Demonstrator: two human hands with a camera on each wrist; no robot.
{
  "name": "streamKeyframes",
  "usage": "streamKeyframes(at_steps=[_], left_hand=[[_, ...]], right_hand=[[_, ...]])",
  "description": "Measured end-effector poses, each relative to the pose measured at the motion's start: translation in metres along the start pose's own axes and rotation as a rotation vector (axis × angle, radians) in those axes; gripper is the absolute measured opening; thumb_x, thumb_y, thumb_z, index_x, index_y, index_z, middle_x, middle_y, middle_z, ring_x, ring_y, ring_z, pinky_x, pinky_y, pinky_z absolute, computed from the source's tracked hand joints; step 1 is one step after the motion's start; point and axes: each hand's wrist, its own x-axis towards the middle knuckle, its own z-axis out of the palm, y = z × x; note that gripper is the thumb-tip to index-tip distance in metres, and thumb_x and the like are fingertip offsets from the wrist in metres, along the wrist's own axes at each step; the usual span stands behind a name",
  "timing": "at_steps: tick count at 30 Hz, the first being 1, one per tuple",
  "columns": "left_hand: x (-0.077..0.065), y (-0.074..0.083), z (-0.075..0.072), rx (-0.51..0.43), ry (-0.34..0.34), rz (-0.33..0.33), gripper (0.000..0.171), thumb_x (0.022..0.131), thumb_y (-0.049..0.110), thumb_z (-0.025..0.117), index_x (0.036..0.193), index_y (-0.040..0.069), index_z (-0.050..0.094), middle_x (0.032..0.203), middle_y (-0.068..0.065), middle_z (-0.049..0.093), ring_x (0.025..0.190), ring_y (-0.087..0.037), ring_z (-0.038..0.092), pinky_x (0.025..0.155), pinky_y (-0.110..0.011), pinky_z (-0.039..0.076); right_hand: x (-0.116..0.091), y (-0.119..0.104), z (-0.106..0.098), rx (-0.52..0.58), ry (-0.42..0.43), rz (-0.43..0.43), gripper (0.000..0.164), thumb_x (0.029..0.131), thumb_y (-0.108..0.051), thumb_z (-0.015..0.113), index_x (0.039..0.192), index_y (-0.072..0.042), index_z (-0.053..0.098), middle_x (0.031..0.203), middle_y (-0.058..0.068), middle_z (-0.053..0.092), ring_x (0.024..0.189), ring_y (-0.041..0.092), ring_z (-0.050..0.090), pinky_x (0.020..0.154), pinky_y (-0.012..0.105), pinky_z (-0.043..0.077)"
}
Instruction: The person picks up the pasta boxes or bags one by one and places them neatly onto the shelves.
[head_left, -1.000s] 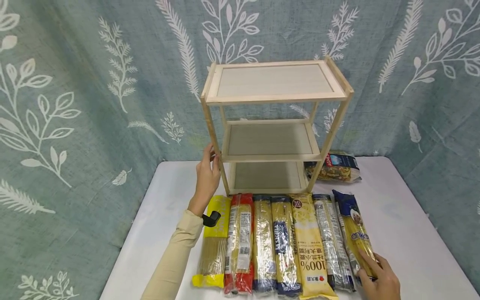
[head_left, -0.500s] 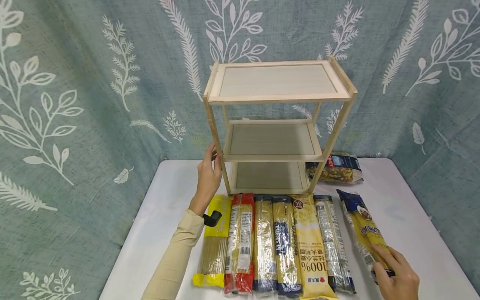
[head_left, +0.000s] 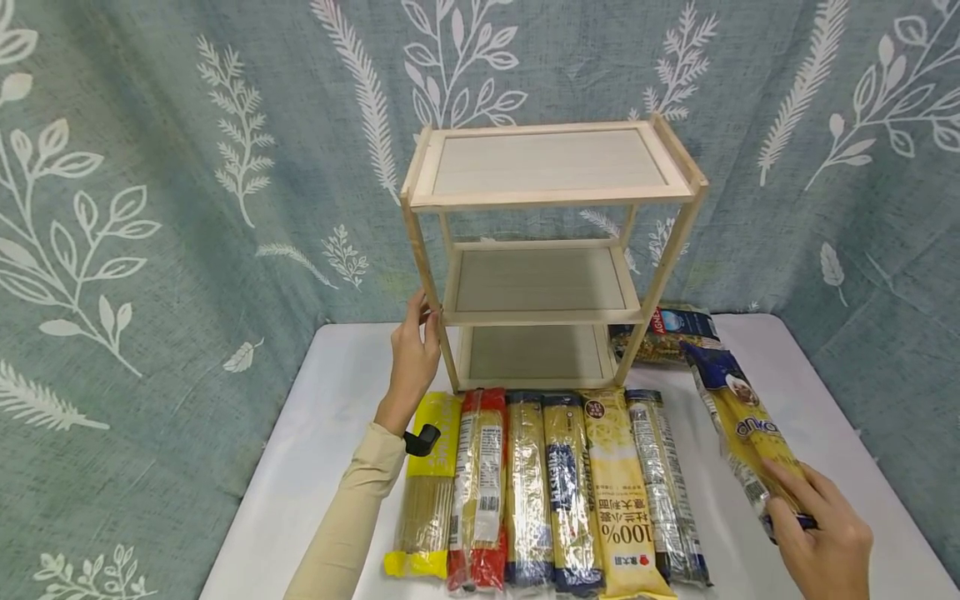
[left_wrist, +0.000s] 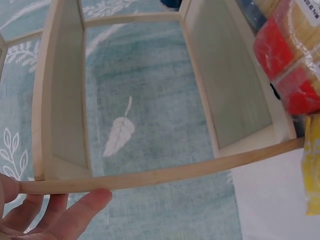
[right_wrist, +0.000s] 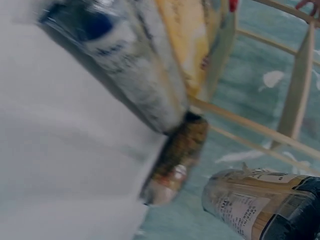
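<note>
My left hand (head_left: 414,354) pinches the left front post of a three-tier wooden shelf rack (head_left: 542,200). In the left wrist view, fingers (left_wrist: 82,212) lie along one side of that post, the thumb tip at its other side. On the right, my right hand (head_left: 825,533) holds the lower end of a blue-and-yellow pack of spaghetti (head_left: 750,425), tilted with its blue top toward the rack. The right wrist view shows that pack's end (right_wrist: 245,207), but not the hand holding it.
Several long pasta packs lie side by side before the rack, from a yellow one (head_left: 431,483) to a clear-and-dark one (head_left: 663,483). A bag of short pasta (head_left: 667,337) lies behind the rack's right post. White table (head_left: 292,500); patterned curtain (head_left: 300,167) behind.
My right hand has drawn the blue-and-yellow spaghetti pack away from the row, rightward and then up and farther back. The left hand stays on the post.
</note>
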Motion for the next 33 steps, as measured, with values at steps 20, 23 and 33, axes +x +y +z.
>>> streamKeyframes(at_steps=[20,23,33], left_hand=[[-0.001,-0.001,-0.001,0.007,0.012,0.009,0.04,0.099,0.005,0.047,0.138,-0.001,0.041,0.114,-0.026,0.061,0.101,-0.037,0.061,0.08,-0.045,0.053],[-0.001,-0.001,-0.001,0.0,0.013,0.008,0.04,0.099,0.005,0.047,0.138,0.0,0.041,0.114,-0.026,0.061,0.1,-0.037,0.062,0.079,-0.045,0.053],[-0.002,-0.002,0.0,0.002,0.025,0.026,0.04,0.099,0.005,0.048,0.137,-0.001,0.042,0.114,-0.025,0.061,0.1,-0.037,0.062,0.079,-0.045,0.053]], right_hand=[[0.063,-0.037,-0.023,0.035,0.029,-0.18,0.037,0.076,0.013,0.053,0.109,0.007,0.068,0.107,0.031,0.06,0.094,-0.02,0.041,0.06,-0.002,0.033],[0.072,-0.042,-0.025,0.04,0.044,-0.205,0.036,0.076,0.013,0.052,0.108,0.007,0.068,0.105,0.032,0.061,0.093,-0.02,0.042,0.062,-0.002,0.033],[0.097,-0.06,-0.034,0.055,0.063,-0.278,0.034,0.078,0.009,0.05,0.107,0.008,0.068,0.101,0.033,0.062,0.091,-0.018,0.045,0.058,-0.001,0.033]])
